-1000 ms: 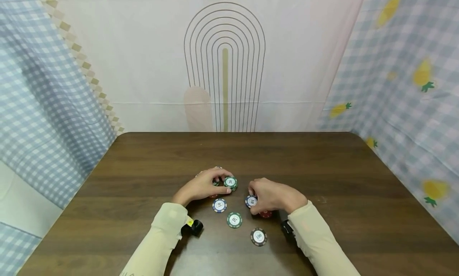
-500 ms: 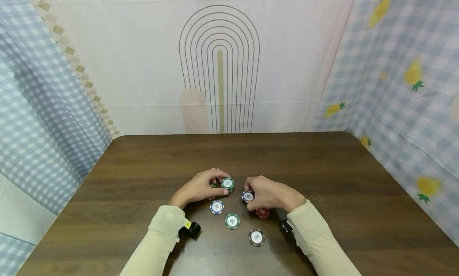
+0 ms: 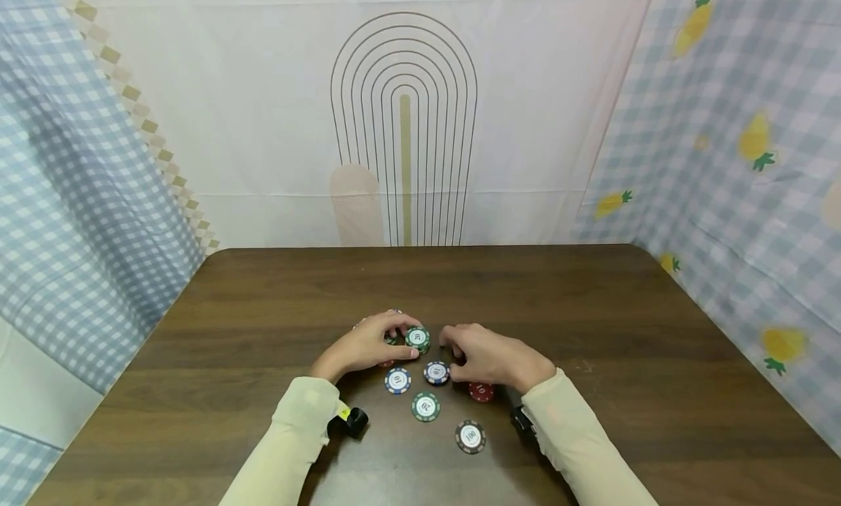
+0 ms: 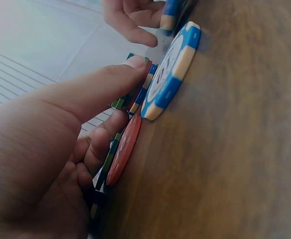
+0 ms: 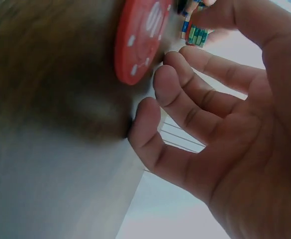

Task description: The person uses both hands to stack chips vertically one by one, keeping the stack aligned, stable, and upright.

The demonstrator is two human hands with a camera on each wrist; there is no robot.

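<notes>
In the head view my left hand point(image 3: 364, 345) pinches a small stack of poker chips point(image 3: 417, 337), green on top, between thumb and fingers. The left wrist view shows red and blue edges lower in that stack. My right hand point(image 3: 496, 356) is just right of a blue poker chip point(image 3: 436, 373), its thumb tip at or very near the rim. Its fingers are loosely bent with nothing between them, as the right wrist view shows. A red poker chip point(image 3: 481, 392) lies partly beneath this hand. Another red chip point(image 4: 125, 149) lies by my left fingers, with more chips partly hidden behind.
Nearer me on the brown wooden table point(image 3: 263, 433) lie a blue chip point(image 3: 397, 380), a green chip point(image 3: 425, 407) and a black chip point(image 3: 470, 437), spaced apart. A patterned cloth point(image 3: 263, 126) hangs behind the far table edge.
My right hand has let go of the blue chip, which now lies farther left and nearer me. Its fingers have spread. The left hand has kept its grip on the stack.
</notes>
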